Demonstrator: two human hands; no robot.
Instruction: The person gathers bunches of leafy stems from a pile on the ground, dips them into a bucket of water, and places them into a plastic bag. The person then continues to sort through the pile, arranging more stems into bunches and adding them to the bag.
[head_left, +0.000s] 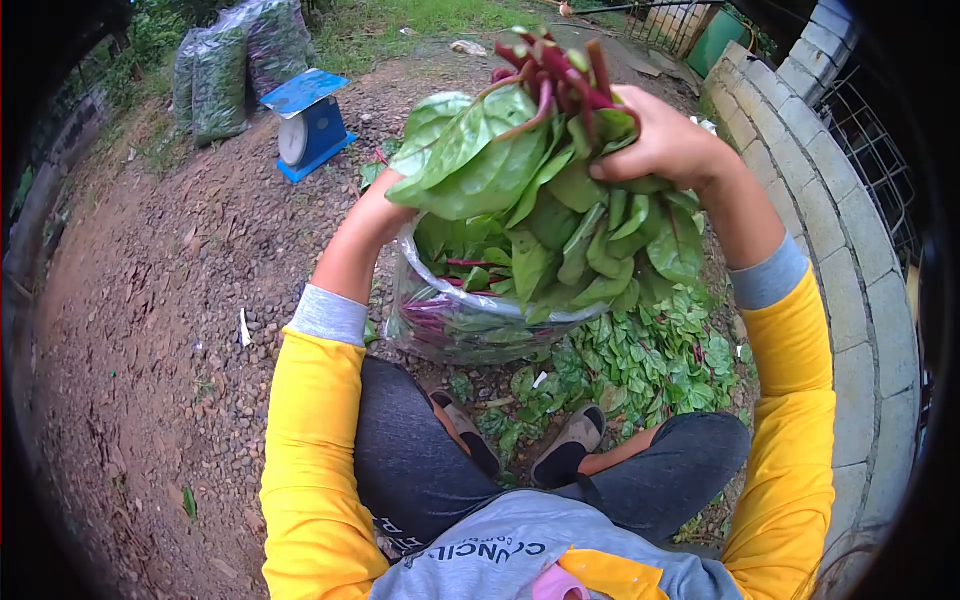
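Note:
A thick bunch of Malabar spinach (600, 215), with broad green leaves and cut purple-red stems pointing up and away, is held over a clear plastic bag. My right hand (668, 140) wraps round its right side just below the stem ends, thumb toward me. On the left, my left hand (388, 203) reaches in behind the big leaves, which hide its fingers, so its grip does not show. The open bag (470, 335) stands between my hands and my feet, packed with more leaves and red stems.
Loose spinach (660, 355) lies piled on the ground right of the bag. A blue weighing scale (310, 125) stands ahead left, near filled plastic sacks (218, 85). A concrete block wall (835, 230) curves along my right. Gravelly soil (180, 330) spreads to the left.

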